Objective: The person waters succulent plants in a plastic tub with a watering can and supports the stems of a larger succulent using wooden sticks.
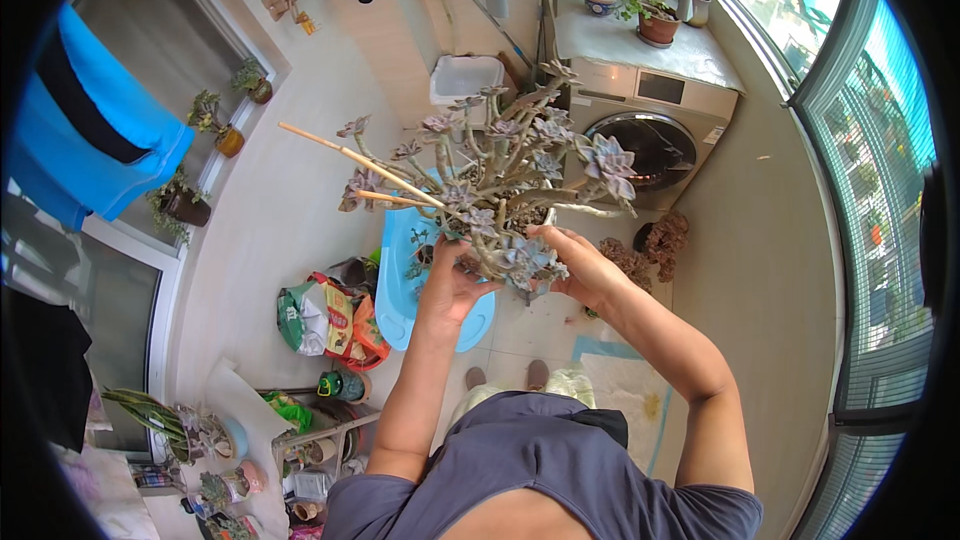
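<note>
A large branching succulent (525,259) with grey-purple rosettes stands in a pot before me. Its woody stems spread widely and hide most of the pot; part of a pale rim (553,217) and the soil (523,220) show. My left hand (454,289) grips the pot's near left side. On the right, my right hand (581,262) holds the rim, thumb at the soil's edge. Two thin wooden sticks, a long one (349,153) and a shorter one (397,199), slant out to the left among the stems.
A blue plastic baby bathtub (390,292) with small plants lies below. Filled bags (322,315) stand left of it. A front-loading washing machine (645,142) bears potted plants. Dried brown plants (664,236) lie at right. A shelf (330,439) with pots stands at lower left.
</note>
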The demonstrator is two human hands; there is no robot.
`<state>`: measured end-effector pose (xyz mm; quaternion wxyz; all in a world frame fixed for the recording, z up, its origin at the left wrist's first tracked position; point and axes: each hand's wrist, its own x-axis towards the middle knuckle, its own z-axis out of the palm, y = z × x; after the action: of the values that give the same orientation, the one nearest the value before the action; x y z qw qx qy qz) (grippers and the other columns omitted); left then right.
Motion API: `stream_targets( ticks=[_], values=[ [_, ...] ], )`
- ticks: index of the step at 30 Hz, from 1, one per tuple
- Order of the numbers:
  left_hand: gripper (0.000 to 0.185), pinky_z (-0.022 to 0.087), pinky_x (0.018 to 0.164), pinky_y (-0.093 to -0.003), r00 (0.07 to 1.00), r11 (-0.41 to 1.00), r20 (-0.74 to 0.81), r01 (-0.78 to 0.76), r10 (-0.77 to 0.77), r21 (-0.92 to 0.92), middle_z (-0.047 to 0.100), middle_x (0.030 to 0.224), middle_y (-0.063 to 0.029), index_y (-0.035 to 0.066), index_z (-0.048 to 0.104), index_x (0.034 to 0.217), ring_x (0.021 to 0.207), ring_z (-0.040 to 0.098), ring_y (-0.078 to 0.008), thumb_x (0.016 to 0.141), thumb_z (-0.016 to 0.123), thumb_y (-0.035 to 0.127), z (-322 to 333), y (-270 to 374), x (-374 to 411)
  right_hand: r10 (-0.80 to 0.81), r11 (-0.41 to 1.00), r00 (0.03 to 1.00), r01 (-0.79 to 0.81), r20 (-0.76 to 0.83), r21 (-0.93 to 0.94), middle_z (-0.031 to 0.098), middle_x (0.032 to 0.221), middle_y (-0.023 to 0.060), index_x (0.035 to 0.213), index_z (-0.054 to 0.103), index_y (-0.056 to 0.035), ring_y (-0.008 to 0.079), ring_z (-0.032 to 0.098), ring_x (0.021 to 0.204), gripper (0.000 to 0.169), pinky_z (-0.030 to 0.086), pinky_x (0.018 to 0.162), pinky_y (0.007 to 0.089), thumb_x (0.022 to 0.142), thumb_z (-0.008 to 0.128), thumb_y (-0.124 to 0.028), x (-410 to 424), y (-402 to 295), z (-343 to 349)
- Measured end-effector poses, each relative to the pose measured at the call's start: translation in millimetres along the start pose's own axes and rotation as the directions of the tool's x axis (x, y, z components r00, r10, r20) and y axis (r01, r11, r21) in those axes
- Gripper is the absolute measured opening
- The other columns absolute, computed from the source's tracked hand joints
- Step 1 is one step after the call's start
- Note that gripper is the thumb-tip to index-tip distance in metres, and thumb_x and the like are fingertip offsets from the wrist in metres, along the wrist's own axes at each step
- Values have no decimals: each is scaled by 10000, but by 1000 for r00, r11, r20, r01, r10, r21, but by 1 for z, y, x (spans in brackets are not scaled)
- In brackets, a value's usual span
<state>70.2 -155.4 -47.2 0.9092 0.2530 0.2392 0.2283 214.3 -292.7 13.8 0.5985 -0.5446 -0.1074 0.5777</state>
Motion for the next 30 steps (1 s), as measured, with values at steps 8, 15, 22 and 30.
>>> stream_targets(
  ticks=[8, 15, 22, 30],
  values=[
    [498, 394, 870, -668, 994, 997, -76, -75, 76, 5, 451, 1245, -149, 120, 448, 1186, 1157, 450, -386, 736, 621, 244, -6, 42, -36, -105, 993, 994, 106, 22, -59, 406, 1297, 119, 1334, 316, 21, 220, 553, 1017, 633, 507, 837, 373, 888, 567, -351, -8, 16, 37],
    [497, 394, 886, -649, 990, 991, -60, -127, 124, -47, 458, 1248, -170, 75, 453, 1191, 1158, 459, -383, 747, 606, 237, -25, 74, -49, -876, 441, 478, 740, -64, -508, 602, 1065, 97, 1148, 568, -20, 146, 571, 950, 274, 483, 763, 260, 878, 555, -63, -36, 17, 51],
    [515, 311, 921, -692, 981, 984, -85, -178, 176, -8, 423, 1325, -186, 78, 411, 1279, 1217, 401, -424, 823, 485, 306, -27, 94, -59, -986, 71, 148, 790, 78, -609, 641, 795, 76, 936, 654, -11, 135, 571, 642, 143, 463, 590, 249, 795, 638, -11, -61, -22, 111],
    [579, 356, 883, -685, 985, 982, -46, -172, 169, -77, 355, 1315, -215, 63, 377, 1246, 1205, 387, -425, 743, 614, 226, -24, 103, -64, -987, -133, -38, 732, 156, -668, 602, 695, 49, 908, 670, -43, 168, 560, 567, 152, 435, 483, 278, 756, 678, -42, -56, -32, 141]
  ],
)
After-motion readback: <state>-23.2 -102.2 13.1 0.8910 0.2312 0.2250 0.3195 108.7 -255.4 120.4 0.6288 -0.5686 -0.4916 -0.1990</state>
